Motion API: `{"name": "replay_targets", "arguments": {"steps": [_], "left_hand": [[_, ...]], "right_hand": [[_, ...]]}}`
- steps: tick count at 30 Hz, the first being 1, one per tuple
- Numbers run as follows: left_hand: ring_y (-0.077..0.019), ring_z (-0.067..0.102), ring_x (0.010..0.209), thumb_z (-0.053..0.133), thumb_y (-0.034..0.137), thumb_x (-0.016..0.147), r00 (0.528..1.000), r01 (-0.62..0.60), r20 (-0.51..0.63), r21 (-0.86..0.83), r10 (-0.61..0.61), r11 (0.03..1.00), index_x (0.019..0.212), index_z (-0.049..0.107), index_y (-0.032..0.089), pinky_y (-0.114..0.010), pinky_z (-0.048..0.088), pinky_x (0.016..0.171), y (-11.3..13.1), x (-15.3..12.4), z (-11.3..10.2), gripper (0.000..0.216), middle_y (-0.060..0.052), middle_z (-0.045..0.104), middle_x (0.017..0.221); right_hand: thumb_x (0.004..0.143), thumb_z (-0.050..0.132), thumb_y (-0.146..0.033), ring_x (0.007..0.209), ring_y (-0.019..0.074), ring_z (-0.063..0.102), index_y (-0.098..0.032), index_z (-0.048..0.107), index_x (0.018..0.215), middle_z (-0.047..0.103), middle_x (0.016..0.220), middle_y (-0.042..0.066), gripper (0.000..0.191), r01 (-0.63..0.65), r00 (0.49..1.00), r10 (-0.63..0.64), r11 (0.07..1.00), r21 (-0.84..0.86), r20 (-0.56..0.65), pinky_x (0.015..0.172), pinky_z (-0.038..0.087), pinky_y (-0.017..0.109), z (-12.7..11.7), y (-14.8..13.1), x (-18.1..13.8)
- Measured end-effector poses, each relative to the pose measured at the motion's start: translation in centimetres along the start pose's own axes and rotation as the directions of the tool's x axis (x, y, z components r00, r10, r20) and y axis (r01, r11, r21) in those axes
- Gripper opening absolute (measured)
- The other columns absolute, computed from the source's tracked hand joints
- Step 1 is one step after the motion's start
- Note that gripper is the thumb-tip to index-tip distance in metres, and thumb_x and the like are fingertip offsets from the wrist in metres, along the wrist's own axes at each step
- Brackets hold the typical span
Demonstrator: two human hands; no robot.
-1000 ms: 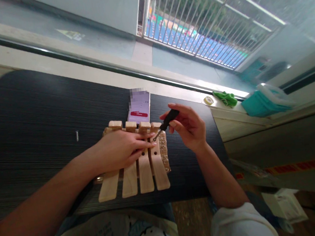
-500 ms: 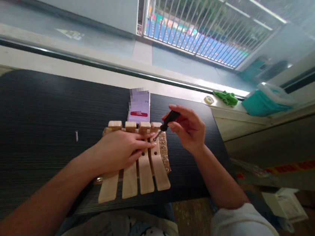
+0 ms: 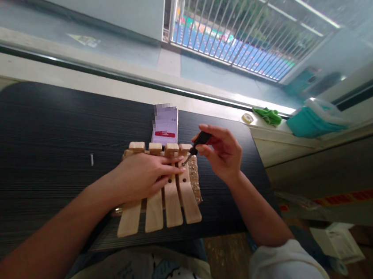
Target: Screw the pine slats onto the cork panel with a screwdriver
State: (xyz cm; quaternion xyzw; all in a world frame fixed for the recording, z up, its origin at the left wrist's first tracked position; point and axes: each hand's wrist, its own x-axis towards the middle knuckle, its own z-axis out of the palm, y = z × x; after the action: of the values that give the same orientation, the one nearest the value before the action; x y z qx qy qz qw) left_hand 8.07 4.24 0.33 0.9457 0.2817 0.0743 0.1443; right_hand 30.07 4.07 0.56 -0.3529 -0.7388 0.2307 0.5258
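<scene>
Several pale wooden pieces (image 3: 173,207), with flared flat ends towards me and small blocks at their far ends, lie side by side over a brown, film-wrapped slab (image 3: 195,187). My left hand (image 3: 140,175) rests across them, palm down, fingers stretched towards the rightmost piece. Between my right hand's (image 3: 223,153) thumb and fingers is a screwdriver (image 3: 200,142) with a black handle. It slants down to the left, its tip at a dark hole in the rightmost piece, beside my left fingertips. A second dark hole in that piece lies nearer me.
A phone (image 3: 165,124) with a lit screen lies just beyond the wood on the black table (image 3: 56,140). One screw (image 3: 91,159) lies to the left. On the sill at right are a tape roll (image 3: 247,118), a green cloth (image 3: 267,116) and a teal container (image 3: 311,119).
My right hand and the screwdriver handle have shifted very slightly left, with the tip still at the same hole. My left hand stays in place.
</scene>
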Motion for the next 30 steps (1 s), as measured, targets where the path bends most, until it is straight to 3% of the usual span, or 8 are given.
{"name": "replay_targets", "arguments": {"steps": [30], "left_hand": [[-0.0224, 0.065, 0.111, 0.046, 0.026, 0.092, 1.0, 0.023, 0.013, -0.007, -0.023, 1.0, 0.128, 0.059, 0.039, -0.04, 0.051, 0.095, 0.16, 0.04, -0.14, 0.041, 0.004, 0.055, 0.139]], "right_hand": [[0.083, 0.069, -0.024, 0.066, 0.0107, 0.061, -0.037, 0.056, 0.117, 0.057, 0.082, -0.004, 0.039, 0.129, 0.989, -0.125, 0.991, 0.043, -0.079, 0.059, 0.053, 0.028, 0.66, 0.63, 0.28]]}}
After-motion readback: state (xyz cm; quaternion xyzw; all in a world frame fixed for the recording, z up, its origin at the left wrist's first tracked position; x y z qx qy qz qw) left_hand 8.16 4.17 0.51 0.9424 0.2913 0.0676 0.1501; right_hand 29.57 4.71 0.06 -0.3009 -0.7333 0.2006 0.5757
